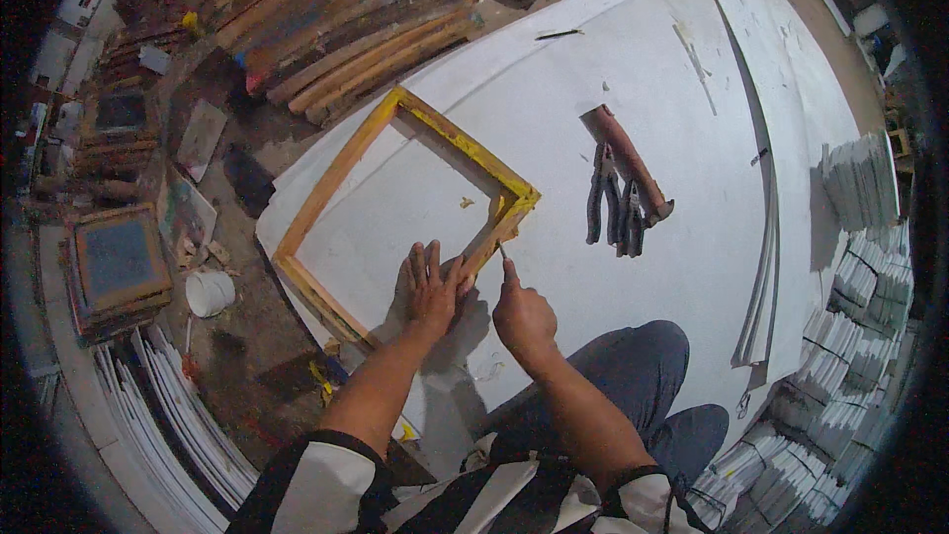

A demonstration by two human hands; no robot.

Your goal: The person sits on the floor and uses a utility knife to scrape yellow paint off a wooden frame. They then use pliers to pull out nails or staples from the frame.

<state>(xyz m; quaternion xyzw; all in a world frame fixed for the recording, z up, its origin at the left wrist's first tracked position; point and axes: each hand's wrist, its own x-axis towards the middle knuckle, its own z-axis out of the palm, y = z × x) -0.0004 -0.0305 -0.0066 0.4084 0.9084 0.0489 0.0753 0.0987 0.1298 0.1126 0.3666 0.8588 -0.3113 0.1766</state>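
Pressing flat, fingers spread, left hand (pixel 432 287) pins frame (pixel 395 208) on white board (pixel 613 69). Right hand (pixel 521 314) pinches small nail (pixel 502 253) just right of frame's broken near corner; nearer hand: left.

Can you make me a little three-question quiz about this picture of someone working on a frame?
1. True or false: the left hand lies flat beside the square yellow wooden frame.
2. Which tools lie on the big white board, right of the frame? A) blue-handled pliers and a brown-handled hammer B) a saw C) a paintbrush
3. Fill in: the right hand pinches a small thin ____ near the frame's corner.

Key: 1 true; 2 A; 3 nail, though it is too small to be sure.
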